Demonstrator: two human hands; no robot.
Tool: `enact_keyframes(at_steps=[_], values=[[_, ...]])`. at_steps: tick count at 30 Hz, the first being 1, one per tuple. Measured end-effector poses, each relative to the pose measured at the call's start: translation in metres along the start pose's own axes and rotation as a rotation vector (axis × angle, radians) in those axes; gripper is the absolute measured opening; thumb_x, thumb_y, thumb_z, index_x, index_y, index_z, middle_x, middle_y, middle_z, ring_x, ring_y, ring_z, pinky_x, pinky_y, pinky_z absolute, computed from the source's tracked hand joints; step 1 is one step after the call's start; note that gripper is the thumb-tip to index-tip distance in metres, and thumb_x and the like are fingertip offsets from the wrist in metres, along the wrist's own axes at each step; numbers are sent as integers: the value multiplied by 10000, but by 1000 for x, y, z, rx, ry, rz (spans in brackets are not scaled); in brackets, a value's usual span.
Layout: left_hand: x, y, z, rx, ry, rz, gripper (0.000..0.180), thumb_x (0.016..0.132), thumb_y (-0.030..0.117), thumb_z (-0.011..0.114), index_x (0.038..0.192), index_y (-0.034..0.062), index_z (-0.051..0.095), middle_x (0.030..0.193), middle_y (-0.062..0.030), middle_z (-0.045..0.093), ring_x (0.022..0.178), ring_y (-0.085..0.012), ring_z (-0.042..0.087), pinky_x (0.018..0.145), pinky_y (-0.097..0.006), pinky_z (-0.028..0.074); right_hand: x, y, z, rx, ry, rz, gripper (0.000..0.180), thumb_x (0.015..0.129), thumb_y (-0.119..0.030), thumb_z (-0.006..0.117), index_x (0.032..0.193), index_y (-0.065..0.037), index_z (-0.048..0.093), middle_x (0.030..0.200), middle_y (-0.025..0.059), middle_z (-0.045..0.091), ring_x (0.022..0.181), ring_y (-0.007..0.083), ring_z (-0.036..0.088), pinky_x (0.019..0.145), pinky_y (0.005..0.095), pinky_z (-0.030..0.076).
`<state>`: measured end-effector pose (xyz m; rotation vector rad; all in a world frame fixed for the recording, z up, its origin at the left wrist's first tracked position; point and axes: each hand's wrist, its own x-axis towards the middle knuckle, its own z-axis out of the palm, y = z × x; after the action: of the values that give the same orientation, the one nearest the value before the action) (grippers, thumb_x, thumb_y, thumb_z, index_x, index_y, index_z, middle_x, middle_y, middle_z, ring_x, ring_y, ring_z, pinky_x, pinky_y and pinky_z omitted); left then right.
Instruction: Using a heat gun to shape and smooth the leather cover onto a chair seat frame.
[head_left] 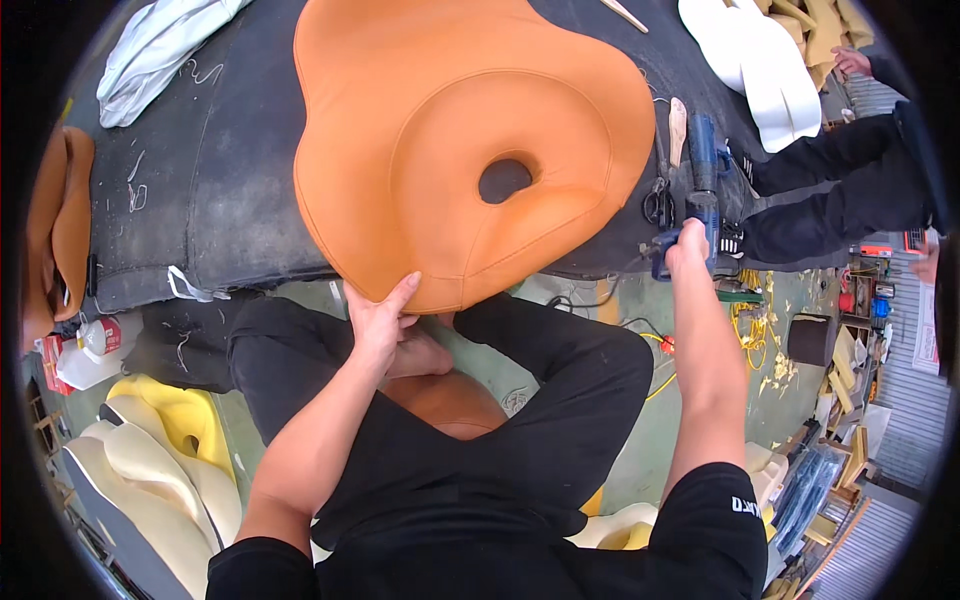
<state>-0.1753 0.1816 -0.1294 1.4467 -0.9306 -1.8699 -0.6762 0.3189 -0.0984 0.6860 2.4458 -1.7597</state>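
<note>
A large orange leather-covered seat cushion [360, 130] with a round hole and stitched seams lies on the dark padded table in front of me. My left hand [378, 322] pinches its near edge, thumb on top and fingers underneath. To the right of the cushion, my right hand [690, 245] is wrapped round a blue heat gun [704, 165], whose barrel points away from me. Black-handled scissors [658, 203] and a tool with a pale wooden handle [677, 130] lie between the heat gun and the cushion.
A person in dark trousers [840, 190] stands at the right. White foam pieces [755, 70] lie at the far right, a pale cloth [160, 50] at the far left. Brown covered pieces [70, 220] are on the left. Yellow cable [755, 335] runs over the floor; foam cushions [150, 480] stand lower left.
</note>
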Motion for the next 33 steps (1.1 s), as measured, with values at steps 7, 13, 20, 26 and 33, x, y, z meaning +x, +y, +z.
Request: enact_keyframes(at_steps=[7, 13, 20, 26, 33], values=[[18, 26, -43, -26, 244, 73, 1177, 829, 301, 926, 1640, 25, 119, 1368, -193, 593, 1144, -305, 668, 667, -420, 622, -83, -43, -98, 244, -349, -358, 246, 893, -143, 771, 1080, -45, 644, 862, 46, 648, 732, 161, 666, 550, 337, 561], [11, -8, -44, -82, 94, -124, 923, 811, 409, 927, 1457, -8, 417, 1266, -215, 610, 1130, -367, 652, 727, -490, 623, -209, -38, -138, 720, -729, -347, 350, 1026, -203, 626, 1311, -2, 605, 992, 100, 682, 828, 192, 676, 615, 334, 574], [18, -14, -13, -215, 23, -313, 999, 848, 513, 868, 1584, 56, 371, 1594, -229, 403, 1432, -460, 433, 1096, -663, 419, -249, -11, -144, 538, -1124, -458, 613, 949, -143, 645, 1515, 0, 458, 975, 116, 650, 725, 193, 644, 606, 332, 556], [28, -31, 29, -396, 204, -305, 982, 868, 409, 882, 1606, 49, 344, 1658, -214, 337, 1505, -503, 321, 1147, -750, 330, -258, 13, -137, 464, -1176, -490, 432, 960, -99, 682, 1350, 20, 539, 1014, 103, 661, 760, 174, 636, 677, 324, 532], [33, 1, 47, -319, 378, -251, 750, 897, 313, 862, 1500, 69, 488, 1467, -195, 581, 1318, -464, 567, 1068, -702, 456, -247, 22, -130, 466, -1223, -471, 219, 971, -69, 677, 1167, 14, 625, 1045, 94, 647, 811, 162, 622, 736, 317, 516]])
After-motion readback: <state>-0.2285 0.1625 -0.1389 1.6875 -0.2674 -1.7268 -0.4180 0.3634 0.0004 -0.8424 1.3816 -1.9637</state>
